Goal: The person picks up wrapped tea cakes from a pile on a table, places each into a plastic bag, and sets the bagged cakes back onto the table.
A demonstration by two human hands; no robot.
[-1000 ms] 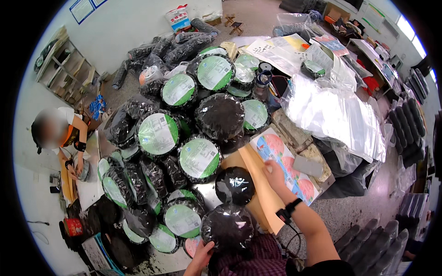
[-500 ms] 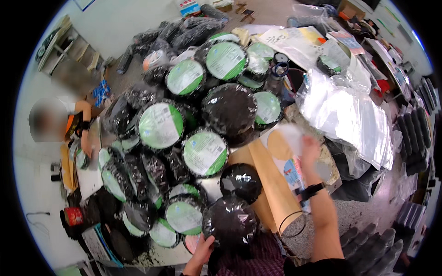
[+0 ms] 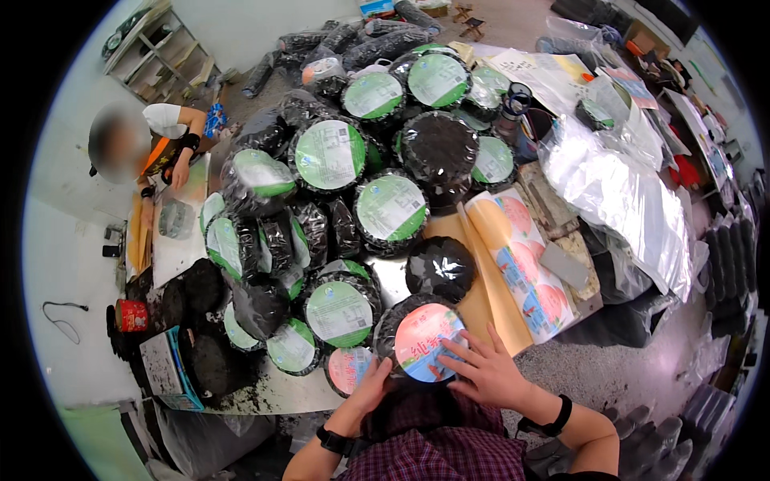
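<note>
Close to my body is a round, dark, plastic-wrapped pack [image 3: 387, 327] with a pink-and-blue round label [image 3: 425, 341] on its upper face. My left hand [image 3: 373, 389] grips its lower left edge, thumb on the rim; the other fingers are mostly hidden. Across the label's right part lies my right hand [image 3: 491, 370], fingers stretched and spread. To the right, a curled sheet of pink-and-blue round labels [image 3: 513, 260] rests on brown paper [image 3: 479, 293]. A glossy black unlabelled pack [image 3: 439, 268] sits just beyond. Left of my left hand is another pink-labelled pack [image 3: 345, 369].
Green-labelled packs [image 3: 391, 207] are heaped over the table's middle. Clear plastic bags [image 3: 618, 204] spread at the right. A red tin [image 3: 132, 315], a blue-edged box [image 3: 164, 369] and loose dark discs [image 3: 208, 365] stand at left. Another person's hand [image 3: 181, 172] works at the far left.
My right hand has come from the label sheet at right down to the pack, which now bears a pink-and-blue label. My left hand still holds the pack. The view has shifted.
</note>
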